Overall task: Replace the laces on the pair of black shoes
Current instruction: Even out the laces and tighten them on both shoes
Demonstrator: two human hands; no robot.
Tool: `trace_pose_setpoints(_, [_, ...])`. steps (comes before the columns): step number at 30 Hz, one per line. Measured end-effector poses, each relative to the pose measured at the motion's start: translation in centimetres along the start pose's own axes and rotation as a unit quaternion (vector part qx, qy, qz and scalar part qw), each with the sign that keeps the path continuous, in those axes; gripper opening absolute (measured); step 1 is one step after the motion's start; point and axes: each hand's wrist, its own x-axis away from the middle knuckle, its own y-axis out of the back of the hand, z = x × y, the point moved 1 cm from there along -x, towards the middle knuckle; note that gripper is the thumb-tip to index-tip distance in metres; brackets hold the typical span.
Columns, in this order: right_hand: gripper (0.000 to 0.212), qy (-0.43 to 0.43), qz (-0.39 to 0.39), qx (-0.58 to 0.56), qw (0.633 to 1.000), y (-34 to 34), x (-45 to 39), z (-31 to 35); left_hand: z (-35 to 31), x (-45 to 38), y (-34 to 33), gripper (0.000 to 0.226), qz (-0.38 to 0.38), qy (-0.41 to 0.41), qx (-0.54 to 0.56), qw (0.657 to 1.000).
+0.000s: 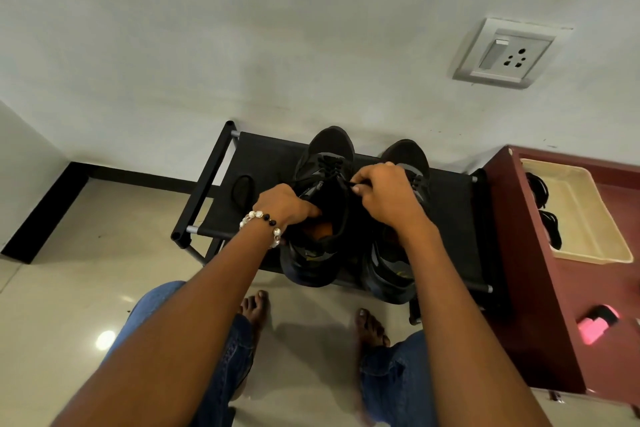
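Observation:
Two black shoes stand side by side on a low black rack, toes toward the wall. My left hand, with a bead bracelet on its wrist, grips the left shoe at the edge of its opening. My right hand pinches the black lace near the top eyelets of that shoe. Behind my right hand and forearm stands the right shoe, partly hidden. A loose black lace lies on the rack to the left of the shoes.
A maroon cabinet stands right of the rack, bearing a cream tray with black laces beside it and a pink object. A wall socket is above. My bare feet and jeans-clad knees are on the tiled floor.

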Motion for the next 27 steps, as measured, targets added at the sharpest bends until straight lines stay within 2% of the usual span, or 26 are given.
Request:
trace_pose_setpoints(2, [0.013,-0.049,-0.046,-0.142,0.988,0.7,0.4,-0.4,0.1,-0.1,0.1,0.045,0.003,0.0,0.001,1.0])
trace_pose_setpoints(3, [0.012,-0.077,-0.077,-0.251,0.962,1.2,0.7,-0.5,0.2,-0.2,0.2,0.048,0.004,0.002,0.003,1.0])
trace_pose_setpoints(4, [0.014,-0.096,-0.108,-0.375,0.916,1.7,1.0,-0.6,0.2,-0.3,0.2,0.049,0.006,0.003,0.004,1.0])
trace_pose_setpoints(6, [0.02,-0.092,-0.148,-0.589,0.789,2.4,1.3,-0.9,0.2,-0.3,0.2,0.049,0.007,0.0,-0.001,1.0])
trace_pose_setpoints(9, [0.017,-0.039,-0.135,-0.769,0.624,2.8,1.3,-0.8,0.2,-0.4,0.1,0.05,-0.01,-0.007,-0.029,0.999])
trace_pose_setpoints(10, [0.014,-0.03,-0.12,-0.794,0.595,2.6,1.3,-0.8,0.2,-0.4,-0.1,0.05,-0.021,-0.009,-0.042,0.999])
trace_pose_setpoints(11, [0.012,-0.027,-0.109,-0.798,0.592,2.4,1.2,-0.7,0.1,-0.3,-0.3,0.047,-0.033,-0.013,-0.053,0.998])
trace_pose_setpoints(12, [0.012,-0.04,-0.104,-0.774,0.623,2.1,1.1,-0.6,0.0,-0.3,-0.5,0.043,-0.047,-0.017,-0.062,0.997])
trace_pose_setpoints(13, [0.011,-0.058,-0.105,-0.719,0.684,1.8,0.9,-0.5,-0.1,-0.2,-0.8,0.039,-0.061,-0.02,-0.066,0.996])
trace_pose_setpoints(14, [0.008,-0.066,-0.107,-0.636,0.762,1.5,0.8,-0.4,-0.1,-0.2,-1.0,0.036,-0.075,-0.022,-0.068,0.995])
trace_pose_setpoints(16, [0.008,-0.054,-0.098,-0.429,0.897,0.6,0.6,-0.4,-0.1,-0.1,-1.5,0.031,-0.103,-0.022,-0.063,0.992])
trace_pose_setpoints(17, [0.013,-0.042,-0.087,-0.326,0.94,0.1,0.4,-0.5,-0.1,-0.1,-1.8,0.028,-0.115,-0.019,-0.053,0.992])
trace_pose_setpoints(18, [0.017,-0.032,-0.069,-0.237,0.968,-0.3,0.3,-0.5,0.0,-0.1,-2.0,0.026,-0.126,-0.015,-0.038,0.991])
trace_pose_setpoints(21, [0.025,0.001,-0.037,-0.089,0.995,-0.8,0.0,0.2,0.0,0.1,-2.3,0.02,-0.147,-0.01,0.008,0.989])
trace_pose_setpoints(27, [0.015,-0.05,-0.023,0.045,0.997,-1.0,-0.4,1.1,0.0,0.2,-2.9,0.013,-0.168,-0.002,0.067,0.984])
